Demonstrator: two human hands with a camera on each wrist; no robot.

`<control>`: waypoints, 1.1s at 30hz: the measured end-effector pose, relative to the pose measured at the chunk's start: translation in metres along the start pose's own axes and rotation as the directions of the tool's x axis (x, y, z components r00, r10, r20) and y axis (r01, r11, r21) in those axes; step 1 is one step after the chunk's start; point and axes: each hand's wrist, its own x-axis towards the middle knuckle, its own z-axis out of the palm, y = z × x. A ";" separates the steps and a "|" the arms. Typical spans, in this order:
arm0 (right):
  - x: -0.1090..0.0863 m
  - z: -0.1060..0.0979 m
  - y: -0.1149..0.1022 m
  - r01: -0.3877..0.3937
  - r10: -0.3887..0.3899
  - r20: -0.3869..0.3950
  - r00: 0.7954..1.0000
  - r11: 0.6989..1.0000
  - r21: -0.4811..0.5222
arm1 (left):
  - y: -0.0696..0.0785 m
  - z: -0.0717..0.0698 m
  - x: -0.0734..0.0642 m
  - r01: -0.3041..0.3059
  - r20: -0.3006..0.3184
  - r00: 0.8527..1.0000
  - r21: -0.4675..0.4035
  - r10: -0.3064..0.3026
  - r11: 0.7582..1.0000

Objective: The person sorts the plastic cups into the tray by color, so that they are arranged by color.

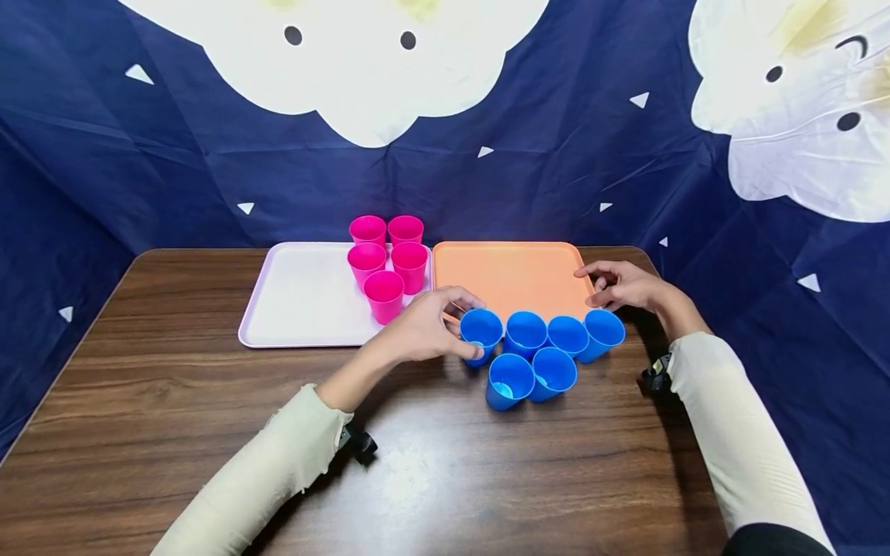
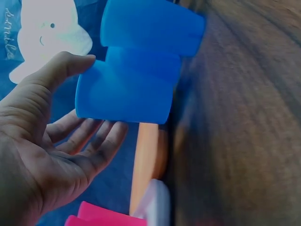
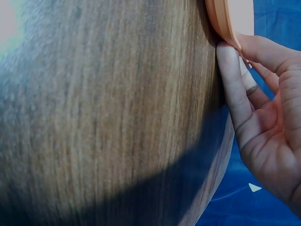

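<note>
My left hand (image 1: 426,324) curves round the leftmost blue cup (image 1: 480,328), thumb on the near side and fingers on the far side. In the left wrist view the thumb is by the rim of a blue cup (image 2: 124,94), and the fingertips lie along its side. My right hand (image 1: 626,284) holds the right edge of the orange tray (image 1: 511,270). The right wrist view shows its thumb and fingers pinching the tray's rim (image 3: 225,21). Several more blue cups (image 1: 525,332) stand upright and close together beside the left hand, in front of the tray.
Several pink cups (image 1: 385,296) stand upright in two columns around the right end of the white tray (image 1: 299,297), which adjoins the orange one. Brown wood tabletop (image 1: 174,401) lies beneath everything. A dark blue cloth (image 1: 556,177) with clouds hangs behind.
</note>
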 end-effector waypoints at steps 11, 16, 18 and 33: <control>-0.004 -0.003 0.000 0.001 -0.001 0.007 1.000 1.000 0.017 | 0.026 -0.017 0.011 0.007 -0.153 0.988 -0.032 -0.012 0.999; -0.005 -0.003 0.001 0.001 -0.001 0.006 1.000 1.000 0.011 | 0.031 -0.012 0.022 0.055 -0.243 0.968 -0.024 -0.059 0.998; -0.004 -0.003 0.002 -0.001 0.001 0.004 1.000 1.000 0.014 | 0.030 -0.009 0.029 0.070 -0.273 0.959 -0.032 -0.076 0.997; -0.001 -0.001 -0.001 -0.004 0.004 0.005 1.000 1.000 -0.005 | -0.009 0.002 0.109 0.185 -0.440 0.880 -0.031 -0.180 0.982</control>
